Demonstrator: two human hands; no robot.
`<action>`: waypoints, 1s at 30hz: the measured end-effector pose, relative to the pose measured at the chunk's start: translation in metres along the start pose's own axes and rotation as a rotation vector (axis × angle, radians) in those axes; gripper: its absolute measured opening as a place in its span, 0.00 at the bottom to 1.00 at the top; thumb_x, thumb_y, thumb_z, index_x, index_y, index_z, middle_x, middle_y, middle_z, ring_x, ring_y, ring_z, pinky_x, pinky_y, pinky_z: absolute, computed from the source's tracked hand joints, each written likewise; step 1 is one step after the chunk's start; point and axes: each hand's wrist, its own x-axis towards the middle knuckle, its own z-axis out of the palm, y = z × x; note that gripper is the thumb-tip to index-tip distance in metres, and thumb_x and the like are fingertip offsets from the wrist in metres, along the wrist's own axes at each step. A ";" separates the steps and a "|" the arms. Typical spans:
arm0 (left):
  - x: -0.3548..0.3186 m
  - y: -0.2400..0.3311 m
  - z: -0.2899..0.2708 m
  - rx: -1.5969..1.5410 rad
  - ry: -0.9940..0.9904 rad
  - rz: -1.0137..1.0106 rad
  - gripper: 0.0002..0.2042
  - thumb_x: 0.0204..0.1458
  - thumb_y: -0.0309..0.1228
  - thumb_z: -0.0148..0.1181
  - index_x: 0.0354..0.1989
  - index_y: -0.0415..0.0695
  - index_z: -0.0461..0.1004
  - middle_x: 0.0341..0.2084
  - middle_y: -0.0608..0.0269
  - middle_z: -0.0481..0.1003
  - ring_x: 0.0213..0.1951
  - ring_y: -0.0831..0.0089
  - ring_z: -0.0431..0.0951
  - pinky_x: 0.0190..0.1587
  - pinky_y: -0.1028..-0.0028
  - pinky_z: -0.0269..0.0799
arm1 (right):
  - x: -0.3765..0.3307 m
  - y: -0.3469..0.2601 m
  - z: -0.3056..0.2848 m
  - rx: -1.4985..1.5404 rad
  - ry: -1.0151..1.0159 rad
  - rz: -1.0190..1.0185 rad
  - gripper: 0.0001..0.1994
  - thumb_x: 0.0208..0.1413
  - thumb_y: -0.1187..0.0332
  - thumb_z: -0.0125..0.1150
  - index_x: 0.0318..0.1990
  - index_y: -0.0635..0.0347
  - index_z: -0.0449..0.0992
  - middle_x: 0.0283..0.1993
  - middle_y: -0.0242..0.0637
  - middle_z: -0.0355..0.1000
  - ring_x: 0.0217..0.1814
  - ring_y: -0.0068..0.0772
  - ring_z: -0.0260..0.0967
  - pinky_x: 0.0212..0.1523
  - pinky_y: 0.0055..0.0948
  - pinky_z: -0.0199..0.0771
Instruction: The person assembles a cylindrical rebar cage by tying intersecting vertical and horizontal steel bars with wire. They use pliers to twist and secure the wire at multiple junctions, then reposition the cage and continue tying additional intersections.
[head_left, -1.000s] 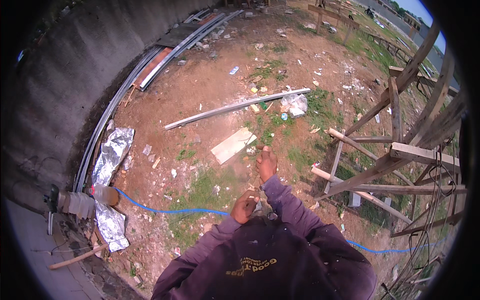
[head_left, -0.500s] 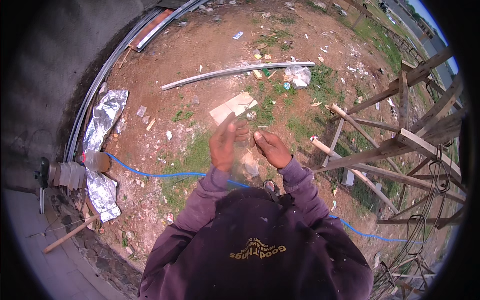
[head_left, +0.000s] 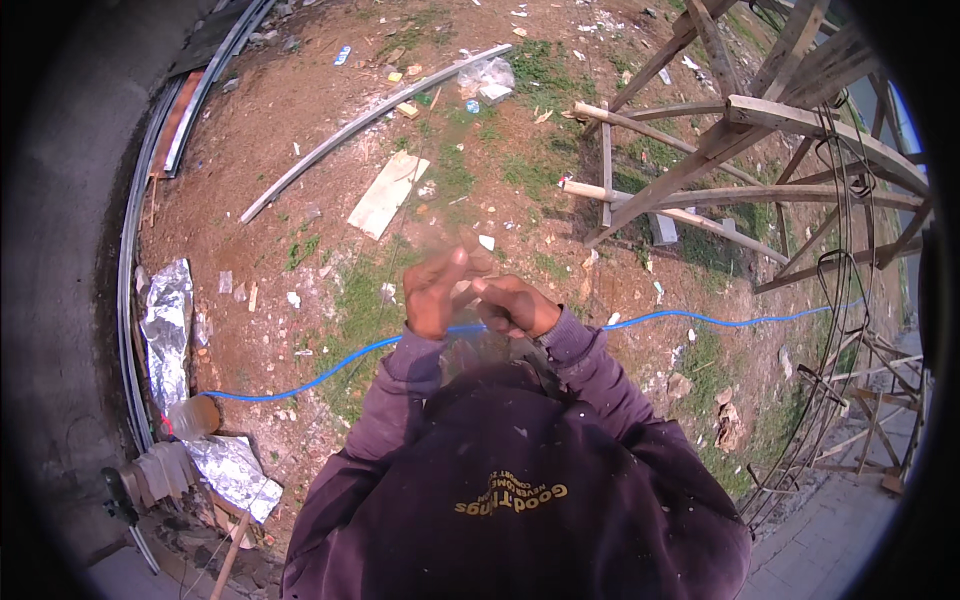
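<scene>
Since half a second ago both hands have drawn in before the chest: the left hand (head_left: 437, 292), blurred, and the right hand (head_left: 516, 305) now touch, grips curled together, though whether they pinch anything cannot be told. Below them a blue hose (head_left: 300, 385) crosses bare dirt. Farther off lie a pale board (head_left: 387, 194) and a long metal strip (head_left: 360, 125), with open ground between; a wooden frame (head_left: 760, 130) closes the right.

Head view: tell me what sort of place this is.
Probably an outdoor building site or work yard. Bare reddish dirt with patchy grass is littered with scraps, a rough timber frame stands at right, and a blue hose runs across the ground.
</scene>
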 end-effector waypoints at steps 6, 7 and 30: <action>-0.005 -0.027 0.019 0.354 -0.144 0.133 0.18 0.63 0.37 0.55 0.48 0.32 0.76 0.28 0.59 0.79 0.32 0.72 0.80 0.38 0.74 0.76 | -0.022 0.053 -0.011 -0.257 0.164 -0.093 0.22 0.69 0.53 0.45 0.40 0.63 0.77 0.16 0.27 0.59 0.20 0.19 0.59 0.23 0.25 0.59; -0.005 -0.024 0.023 0.062 -0.137 0.134 0.16 0.64 0.36 0.54 0.49 0.34 0.74 0.26 0.63 0.76 0.28 0.75 0.77 0.34 0.75 0.74 | -0.032 0.062 -0.013 -0.351 0.182 -0.228 0.20 0.69 0.54 0.46 0.41 0.63 0.76 0.18 0.29 0.60 0.22 0.20 0.60 0.26 0.25 0.61; -0.241 -0.108 0.232 -0.533 -1.089 0.039 0.10 0.66 0.33 0.45 0.43 0.38 0.69 0.16 0.74 0.52 0.14 0.84 0.45 0.18 0.77 0.43 | -0.440 0.393 0.196 0.750 0.940 -0.942 0.15 0.55 0.64 0.67 0.42 0.63 0.70 0.33 0.32 0.68 0.30 0.23 0.64 0.30 0.25 0.64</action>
